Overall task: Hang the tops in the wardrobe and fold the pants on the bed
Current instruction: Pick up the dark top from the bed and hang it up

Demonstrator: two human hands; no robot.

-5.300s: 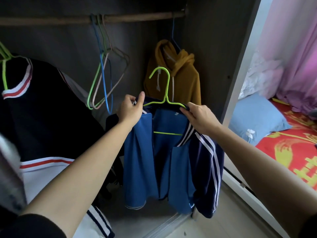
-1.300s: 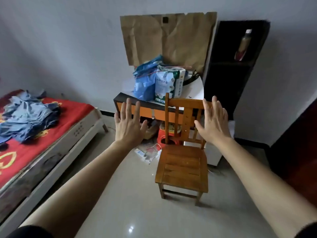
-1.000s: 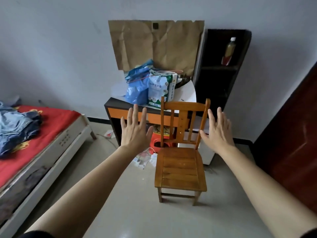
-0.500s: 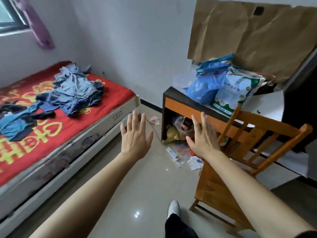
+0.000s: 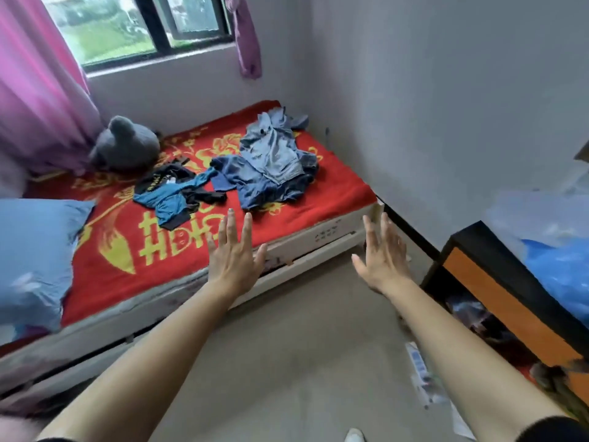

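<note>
While the left hand [image 5: 234, 256] and right hand [image 5: 382, 260] are held spread flat and empty near the bed [image 5: 334, 186], tops could be mistaken for pants in the tangled clothes [image 5: 271, 164] heaped there.

Beyond the left grip [image 5: 234, 260] the bed cover [image 5: 334, 193] is showing thick, napped red cloth, matt, with yellow figures. Further beyond it the denim pants [image 5: 271, 154] are lying crumpled, dull and soft-worn, while the blue-and-black garment [image 5: 172, 196] beyond and to its left is looking thinner and smoother. Far off on that side the grey toy [image 5: 127, 148] is looking fuzzy plush. Between the two grips the bed frame [image 5: 331, 234] is showing white painted board, scuffed. Below both, the floor [image 5: 287, 346] is looking smooth and nearly matt. To the right of the right grip [image 5: 384, 260] the worktop [image 5: 497, 282] is showing smooth black and orange panels, carrying a blue bag [image 5: 561, 269] of thin plastic, blurred.
</note>
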